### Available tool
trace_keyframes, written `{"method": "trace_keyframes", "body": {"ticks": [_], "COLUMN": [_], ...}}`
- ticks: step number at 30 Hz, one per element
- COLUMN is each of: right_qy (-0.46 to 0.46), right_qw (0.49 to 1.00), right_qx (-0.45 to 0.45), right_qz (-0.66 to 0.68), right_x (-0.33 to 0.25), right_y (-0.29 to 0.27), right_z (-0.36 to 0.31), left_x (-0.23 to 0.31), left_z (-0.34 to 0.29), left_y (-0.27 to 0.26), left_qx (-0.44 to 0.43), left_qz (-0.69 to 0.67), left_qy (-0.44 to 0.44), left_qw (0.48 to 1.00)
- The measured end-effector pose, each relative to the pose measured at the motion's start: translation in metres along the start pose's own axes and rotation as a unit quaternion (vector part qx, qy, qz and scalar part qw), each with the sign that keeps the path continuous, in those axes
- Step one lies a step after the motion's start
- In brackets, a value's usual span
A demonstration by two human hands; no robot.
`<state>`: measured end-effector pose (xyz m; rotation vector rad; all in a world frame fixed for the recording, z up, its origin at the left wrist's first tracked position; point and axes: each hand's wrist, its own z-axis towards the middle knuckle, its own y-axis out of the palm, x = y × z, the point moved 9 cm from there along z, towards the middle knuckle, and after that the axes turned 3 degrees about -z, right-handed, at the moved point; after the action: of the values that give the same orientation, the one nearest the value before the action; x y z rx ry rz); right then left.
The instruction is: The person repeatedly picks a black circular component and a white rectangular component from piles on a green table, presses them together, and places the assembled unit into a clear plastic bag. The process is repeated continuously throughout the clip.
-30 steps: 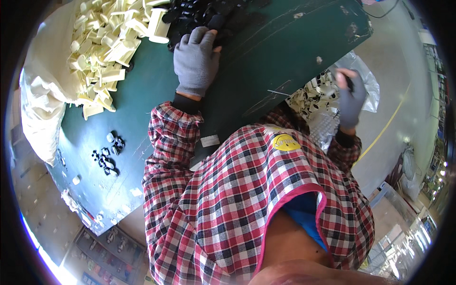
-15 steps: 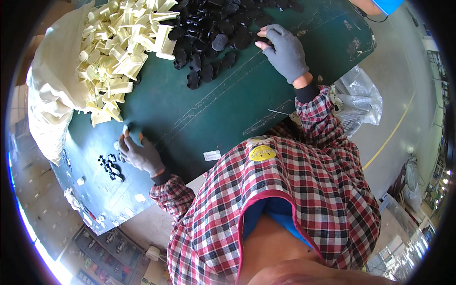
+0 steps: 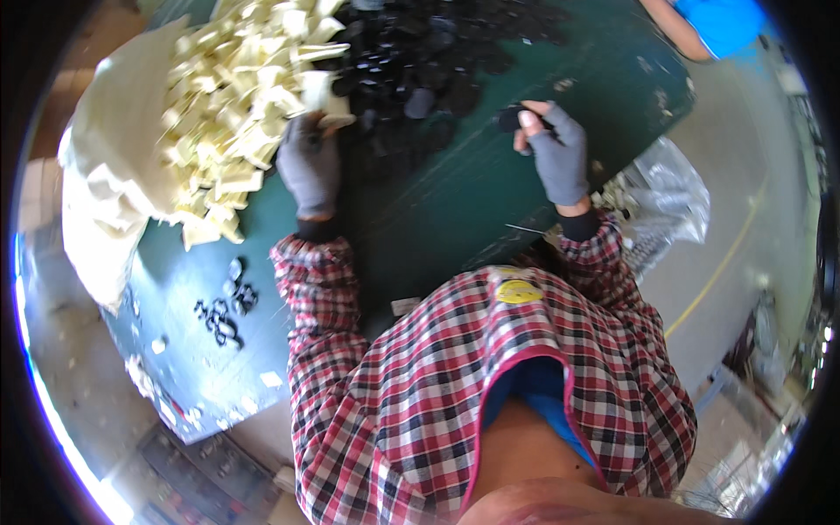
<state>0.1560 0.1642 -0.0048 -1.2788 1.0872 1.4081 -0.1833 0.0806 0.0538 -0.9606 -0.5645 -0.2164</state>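
Note:
My left hand [image 3: 311, 171], in a grey fingerless glove, is at the near edge of a heap of cream plastic parts [image 3: 232, 105]. Its fingers are closed on one cream plastic part [image 3: 338, 120], though blur hides the exact grip. To the right, my right hand [image 3: 558, 156], gloved alike, pinches a black round cap [image 3: 510, 117] between thumb and fingers above the table. Beyond and between the hands spreads a pile of black round caps [image 3: 420, 74]. Several small black pieces [image 3: 220, 319] lie in a cluster near the table's left end.
A white woven sack [image 3: 109, 175] stands against the cream heap at the left. The green table [image 3: 437, 206] has a scuffed surface. Clear plastic bags [image 3: 669, 192] hang beyond its right edge. Another person's arm [image 3: 678, 28] with a blue sleeve shows at the far right.
My left hand has moved from beside the small black pieces up to the cream heap. My right hand has drawn back from the black pile, toward me and rightward, with a black cap.

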Motion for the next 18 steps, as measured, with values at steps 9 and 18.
{"method": "trace_keyframes", "body": {"ticks": [9, 18], "right_qy": [0.043, -0.103], "right_qw": [0.971, 0.987], "right_qx": [-0.125, -0.102], "right_qz": [0.200, 0.064], "right_x": [-0.009, -0.037], "right_y": [0.048, 0.033], "right_z": [-0.042, -0.062], "left_x": [0.098, 0.115], "left_z": [-0.095, -0.126], "left_y": [-0.033, 0.066], "left_qx": [0.125, -0.065], "left_qz": [-0.212, -0.474], "left_qy": [-0.004, -0.260], "left_qw": [0.969, 0.839]}}
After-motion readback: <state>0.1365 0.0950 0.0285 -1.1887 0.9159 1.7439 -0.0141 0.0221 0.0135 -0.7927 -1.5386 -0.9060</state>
